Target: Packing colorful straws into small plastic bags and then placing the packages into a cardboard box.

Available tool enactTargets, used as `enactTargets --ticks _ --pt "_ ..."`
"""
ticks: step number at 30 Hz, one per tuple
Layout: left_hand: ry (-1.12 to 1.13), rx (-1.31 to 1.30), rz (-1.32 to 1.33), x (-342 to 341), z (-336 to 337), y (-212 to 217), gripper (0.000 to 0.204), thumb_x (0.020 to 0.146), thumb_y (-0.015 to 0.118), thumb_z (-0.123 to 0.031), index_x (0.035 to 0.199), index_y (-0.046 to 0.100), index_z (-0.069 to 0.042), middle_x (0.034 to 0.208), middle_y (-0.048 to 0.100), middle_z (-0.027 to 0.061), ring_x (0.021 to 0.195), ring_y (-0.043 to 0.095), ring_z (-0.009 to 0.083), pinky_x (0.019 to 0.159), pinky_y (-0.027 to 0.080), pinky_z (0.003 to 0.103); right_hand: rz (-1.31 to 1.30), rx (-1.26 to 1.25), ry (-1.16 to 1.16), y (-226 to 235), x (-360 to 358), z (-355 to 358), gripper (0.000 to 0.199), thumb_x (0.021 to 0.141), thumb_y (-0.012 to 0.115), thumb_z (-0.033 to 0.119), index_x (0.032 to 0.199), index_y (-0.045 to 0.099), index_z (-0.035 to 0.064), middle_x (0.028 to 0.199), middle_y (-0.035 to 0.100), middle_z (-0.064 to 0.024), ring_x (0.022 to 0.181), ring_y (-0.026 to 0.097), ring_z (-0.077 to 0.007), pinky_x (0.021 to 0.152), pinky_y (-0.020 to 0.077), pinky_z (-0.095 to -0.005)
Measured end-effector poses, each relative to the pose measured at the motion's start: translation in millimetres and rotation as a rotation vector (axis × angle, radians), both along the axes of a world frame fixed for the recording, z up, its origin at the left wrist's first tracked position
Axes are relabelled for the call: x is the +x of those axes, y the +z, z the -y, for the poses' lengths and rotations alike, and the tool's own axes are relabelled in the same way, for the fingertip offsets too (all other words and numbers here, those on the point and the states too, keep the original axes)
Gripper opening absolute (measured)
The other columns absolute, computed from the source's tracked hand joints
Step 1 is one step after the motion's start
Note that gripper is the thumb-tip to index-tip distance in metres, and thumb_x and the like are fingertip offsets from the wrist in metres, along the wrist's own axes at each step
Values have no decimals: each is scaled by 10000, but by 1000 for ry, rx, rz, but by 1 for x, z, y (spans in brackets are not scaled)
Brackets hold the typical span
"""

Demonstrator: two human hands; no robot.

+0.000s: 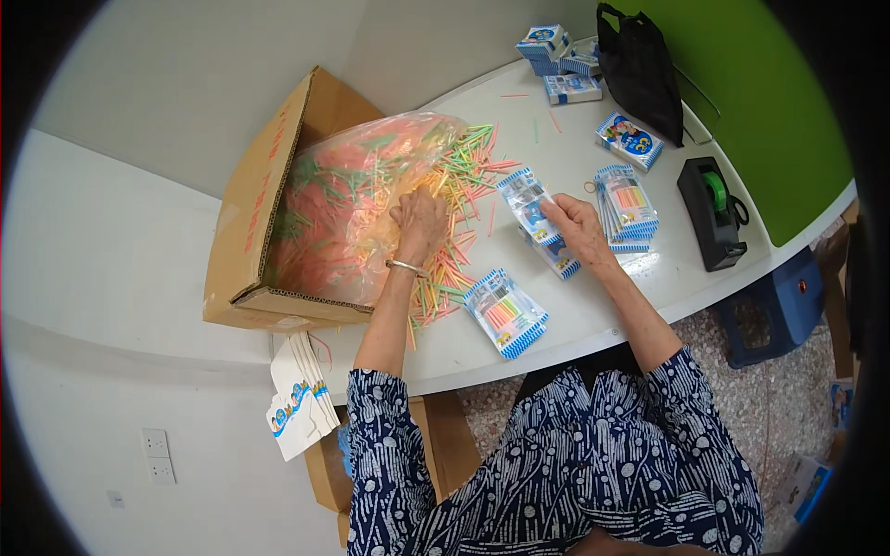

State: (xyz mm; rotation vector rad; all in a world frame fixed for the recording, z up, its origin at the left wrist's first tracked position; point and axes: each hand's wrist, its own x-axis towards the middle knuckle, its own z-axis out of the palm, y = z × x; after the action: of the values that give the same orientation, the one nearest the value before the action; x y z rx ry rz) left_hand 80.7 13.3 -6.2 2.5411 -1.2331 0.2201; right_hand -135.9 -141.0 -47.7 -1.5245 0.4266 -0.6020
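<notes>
My left hand [420, 221], with a bangle on its wrist, reaches into a heap of thin pink, green and yellow sticks [475, 153]. Its fingers curl down among them, and their tips are hidden. The sticks spill from a clear plastic bag [371, 153] lying in the mouth of a tipped cardboard box [243, 222]. Between thumb and fingers, my right hand [577, 225] holds a blue-and-white packet [525, 196] by its right edge. Just below that packet, another one [562, 259] lies on the table. A stack of packets showing coloured sticks [505, 313] sits closer to me.
To the right are more packets [633, 202], a black tape dispenser [712, 218] with green tape, and a black bag [640, 74]. Small boxes [545, 42] are piled at the back. White printed cards [301, 398] hang past the table's left edge. A blue stool [769, 310] stands right.
</notes>
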Motion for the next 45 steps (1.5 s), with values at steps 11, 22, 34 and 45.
enactTargets --ticks 11,22,34,45 --pt "-163 -398 -1287 0 -22 32 222 901 494 -201 895 585 0 808 632 90 671 598 164 635 480 275 308 389 166 35 82 -10 189 903 578 269 885 611 83 811 564 53 775 468 -27 674 374 -215" --pt "-261 -520 -1805 1 -16 -1 200 932 491 -162 980 544 24 790 589 115 657 578 206 583 487 314 210 765 293 40 156 -47 231 915 549 207 1035 596 15 917 628 -76 783 578 -144 669 494 -326" --pt "-232 -505 -1928 -1 -13 -9 177 912 563 -151 1014 544 -8 798 607 120 651 592 215 524 494 307 133 502 412 31 144 -35 187 882 596 214 931 626 36 757 582 1 696 526 -75 611 446 -278" --pt "-235 -1159 -1314 -9 -10 25 337 978 431 -292 898 574 3 814 631 99 738 611 163 692 517 309 -51 128 374 44 45 -12 222 859 616 239 769 630 36 680 542 57 629 450 -20 571 349 -212"
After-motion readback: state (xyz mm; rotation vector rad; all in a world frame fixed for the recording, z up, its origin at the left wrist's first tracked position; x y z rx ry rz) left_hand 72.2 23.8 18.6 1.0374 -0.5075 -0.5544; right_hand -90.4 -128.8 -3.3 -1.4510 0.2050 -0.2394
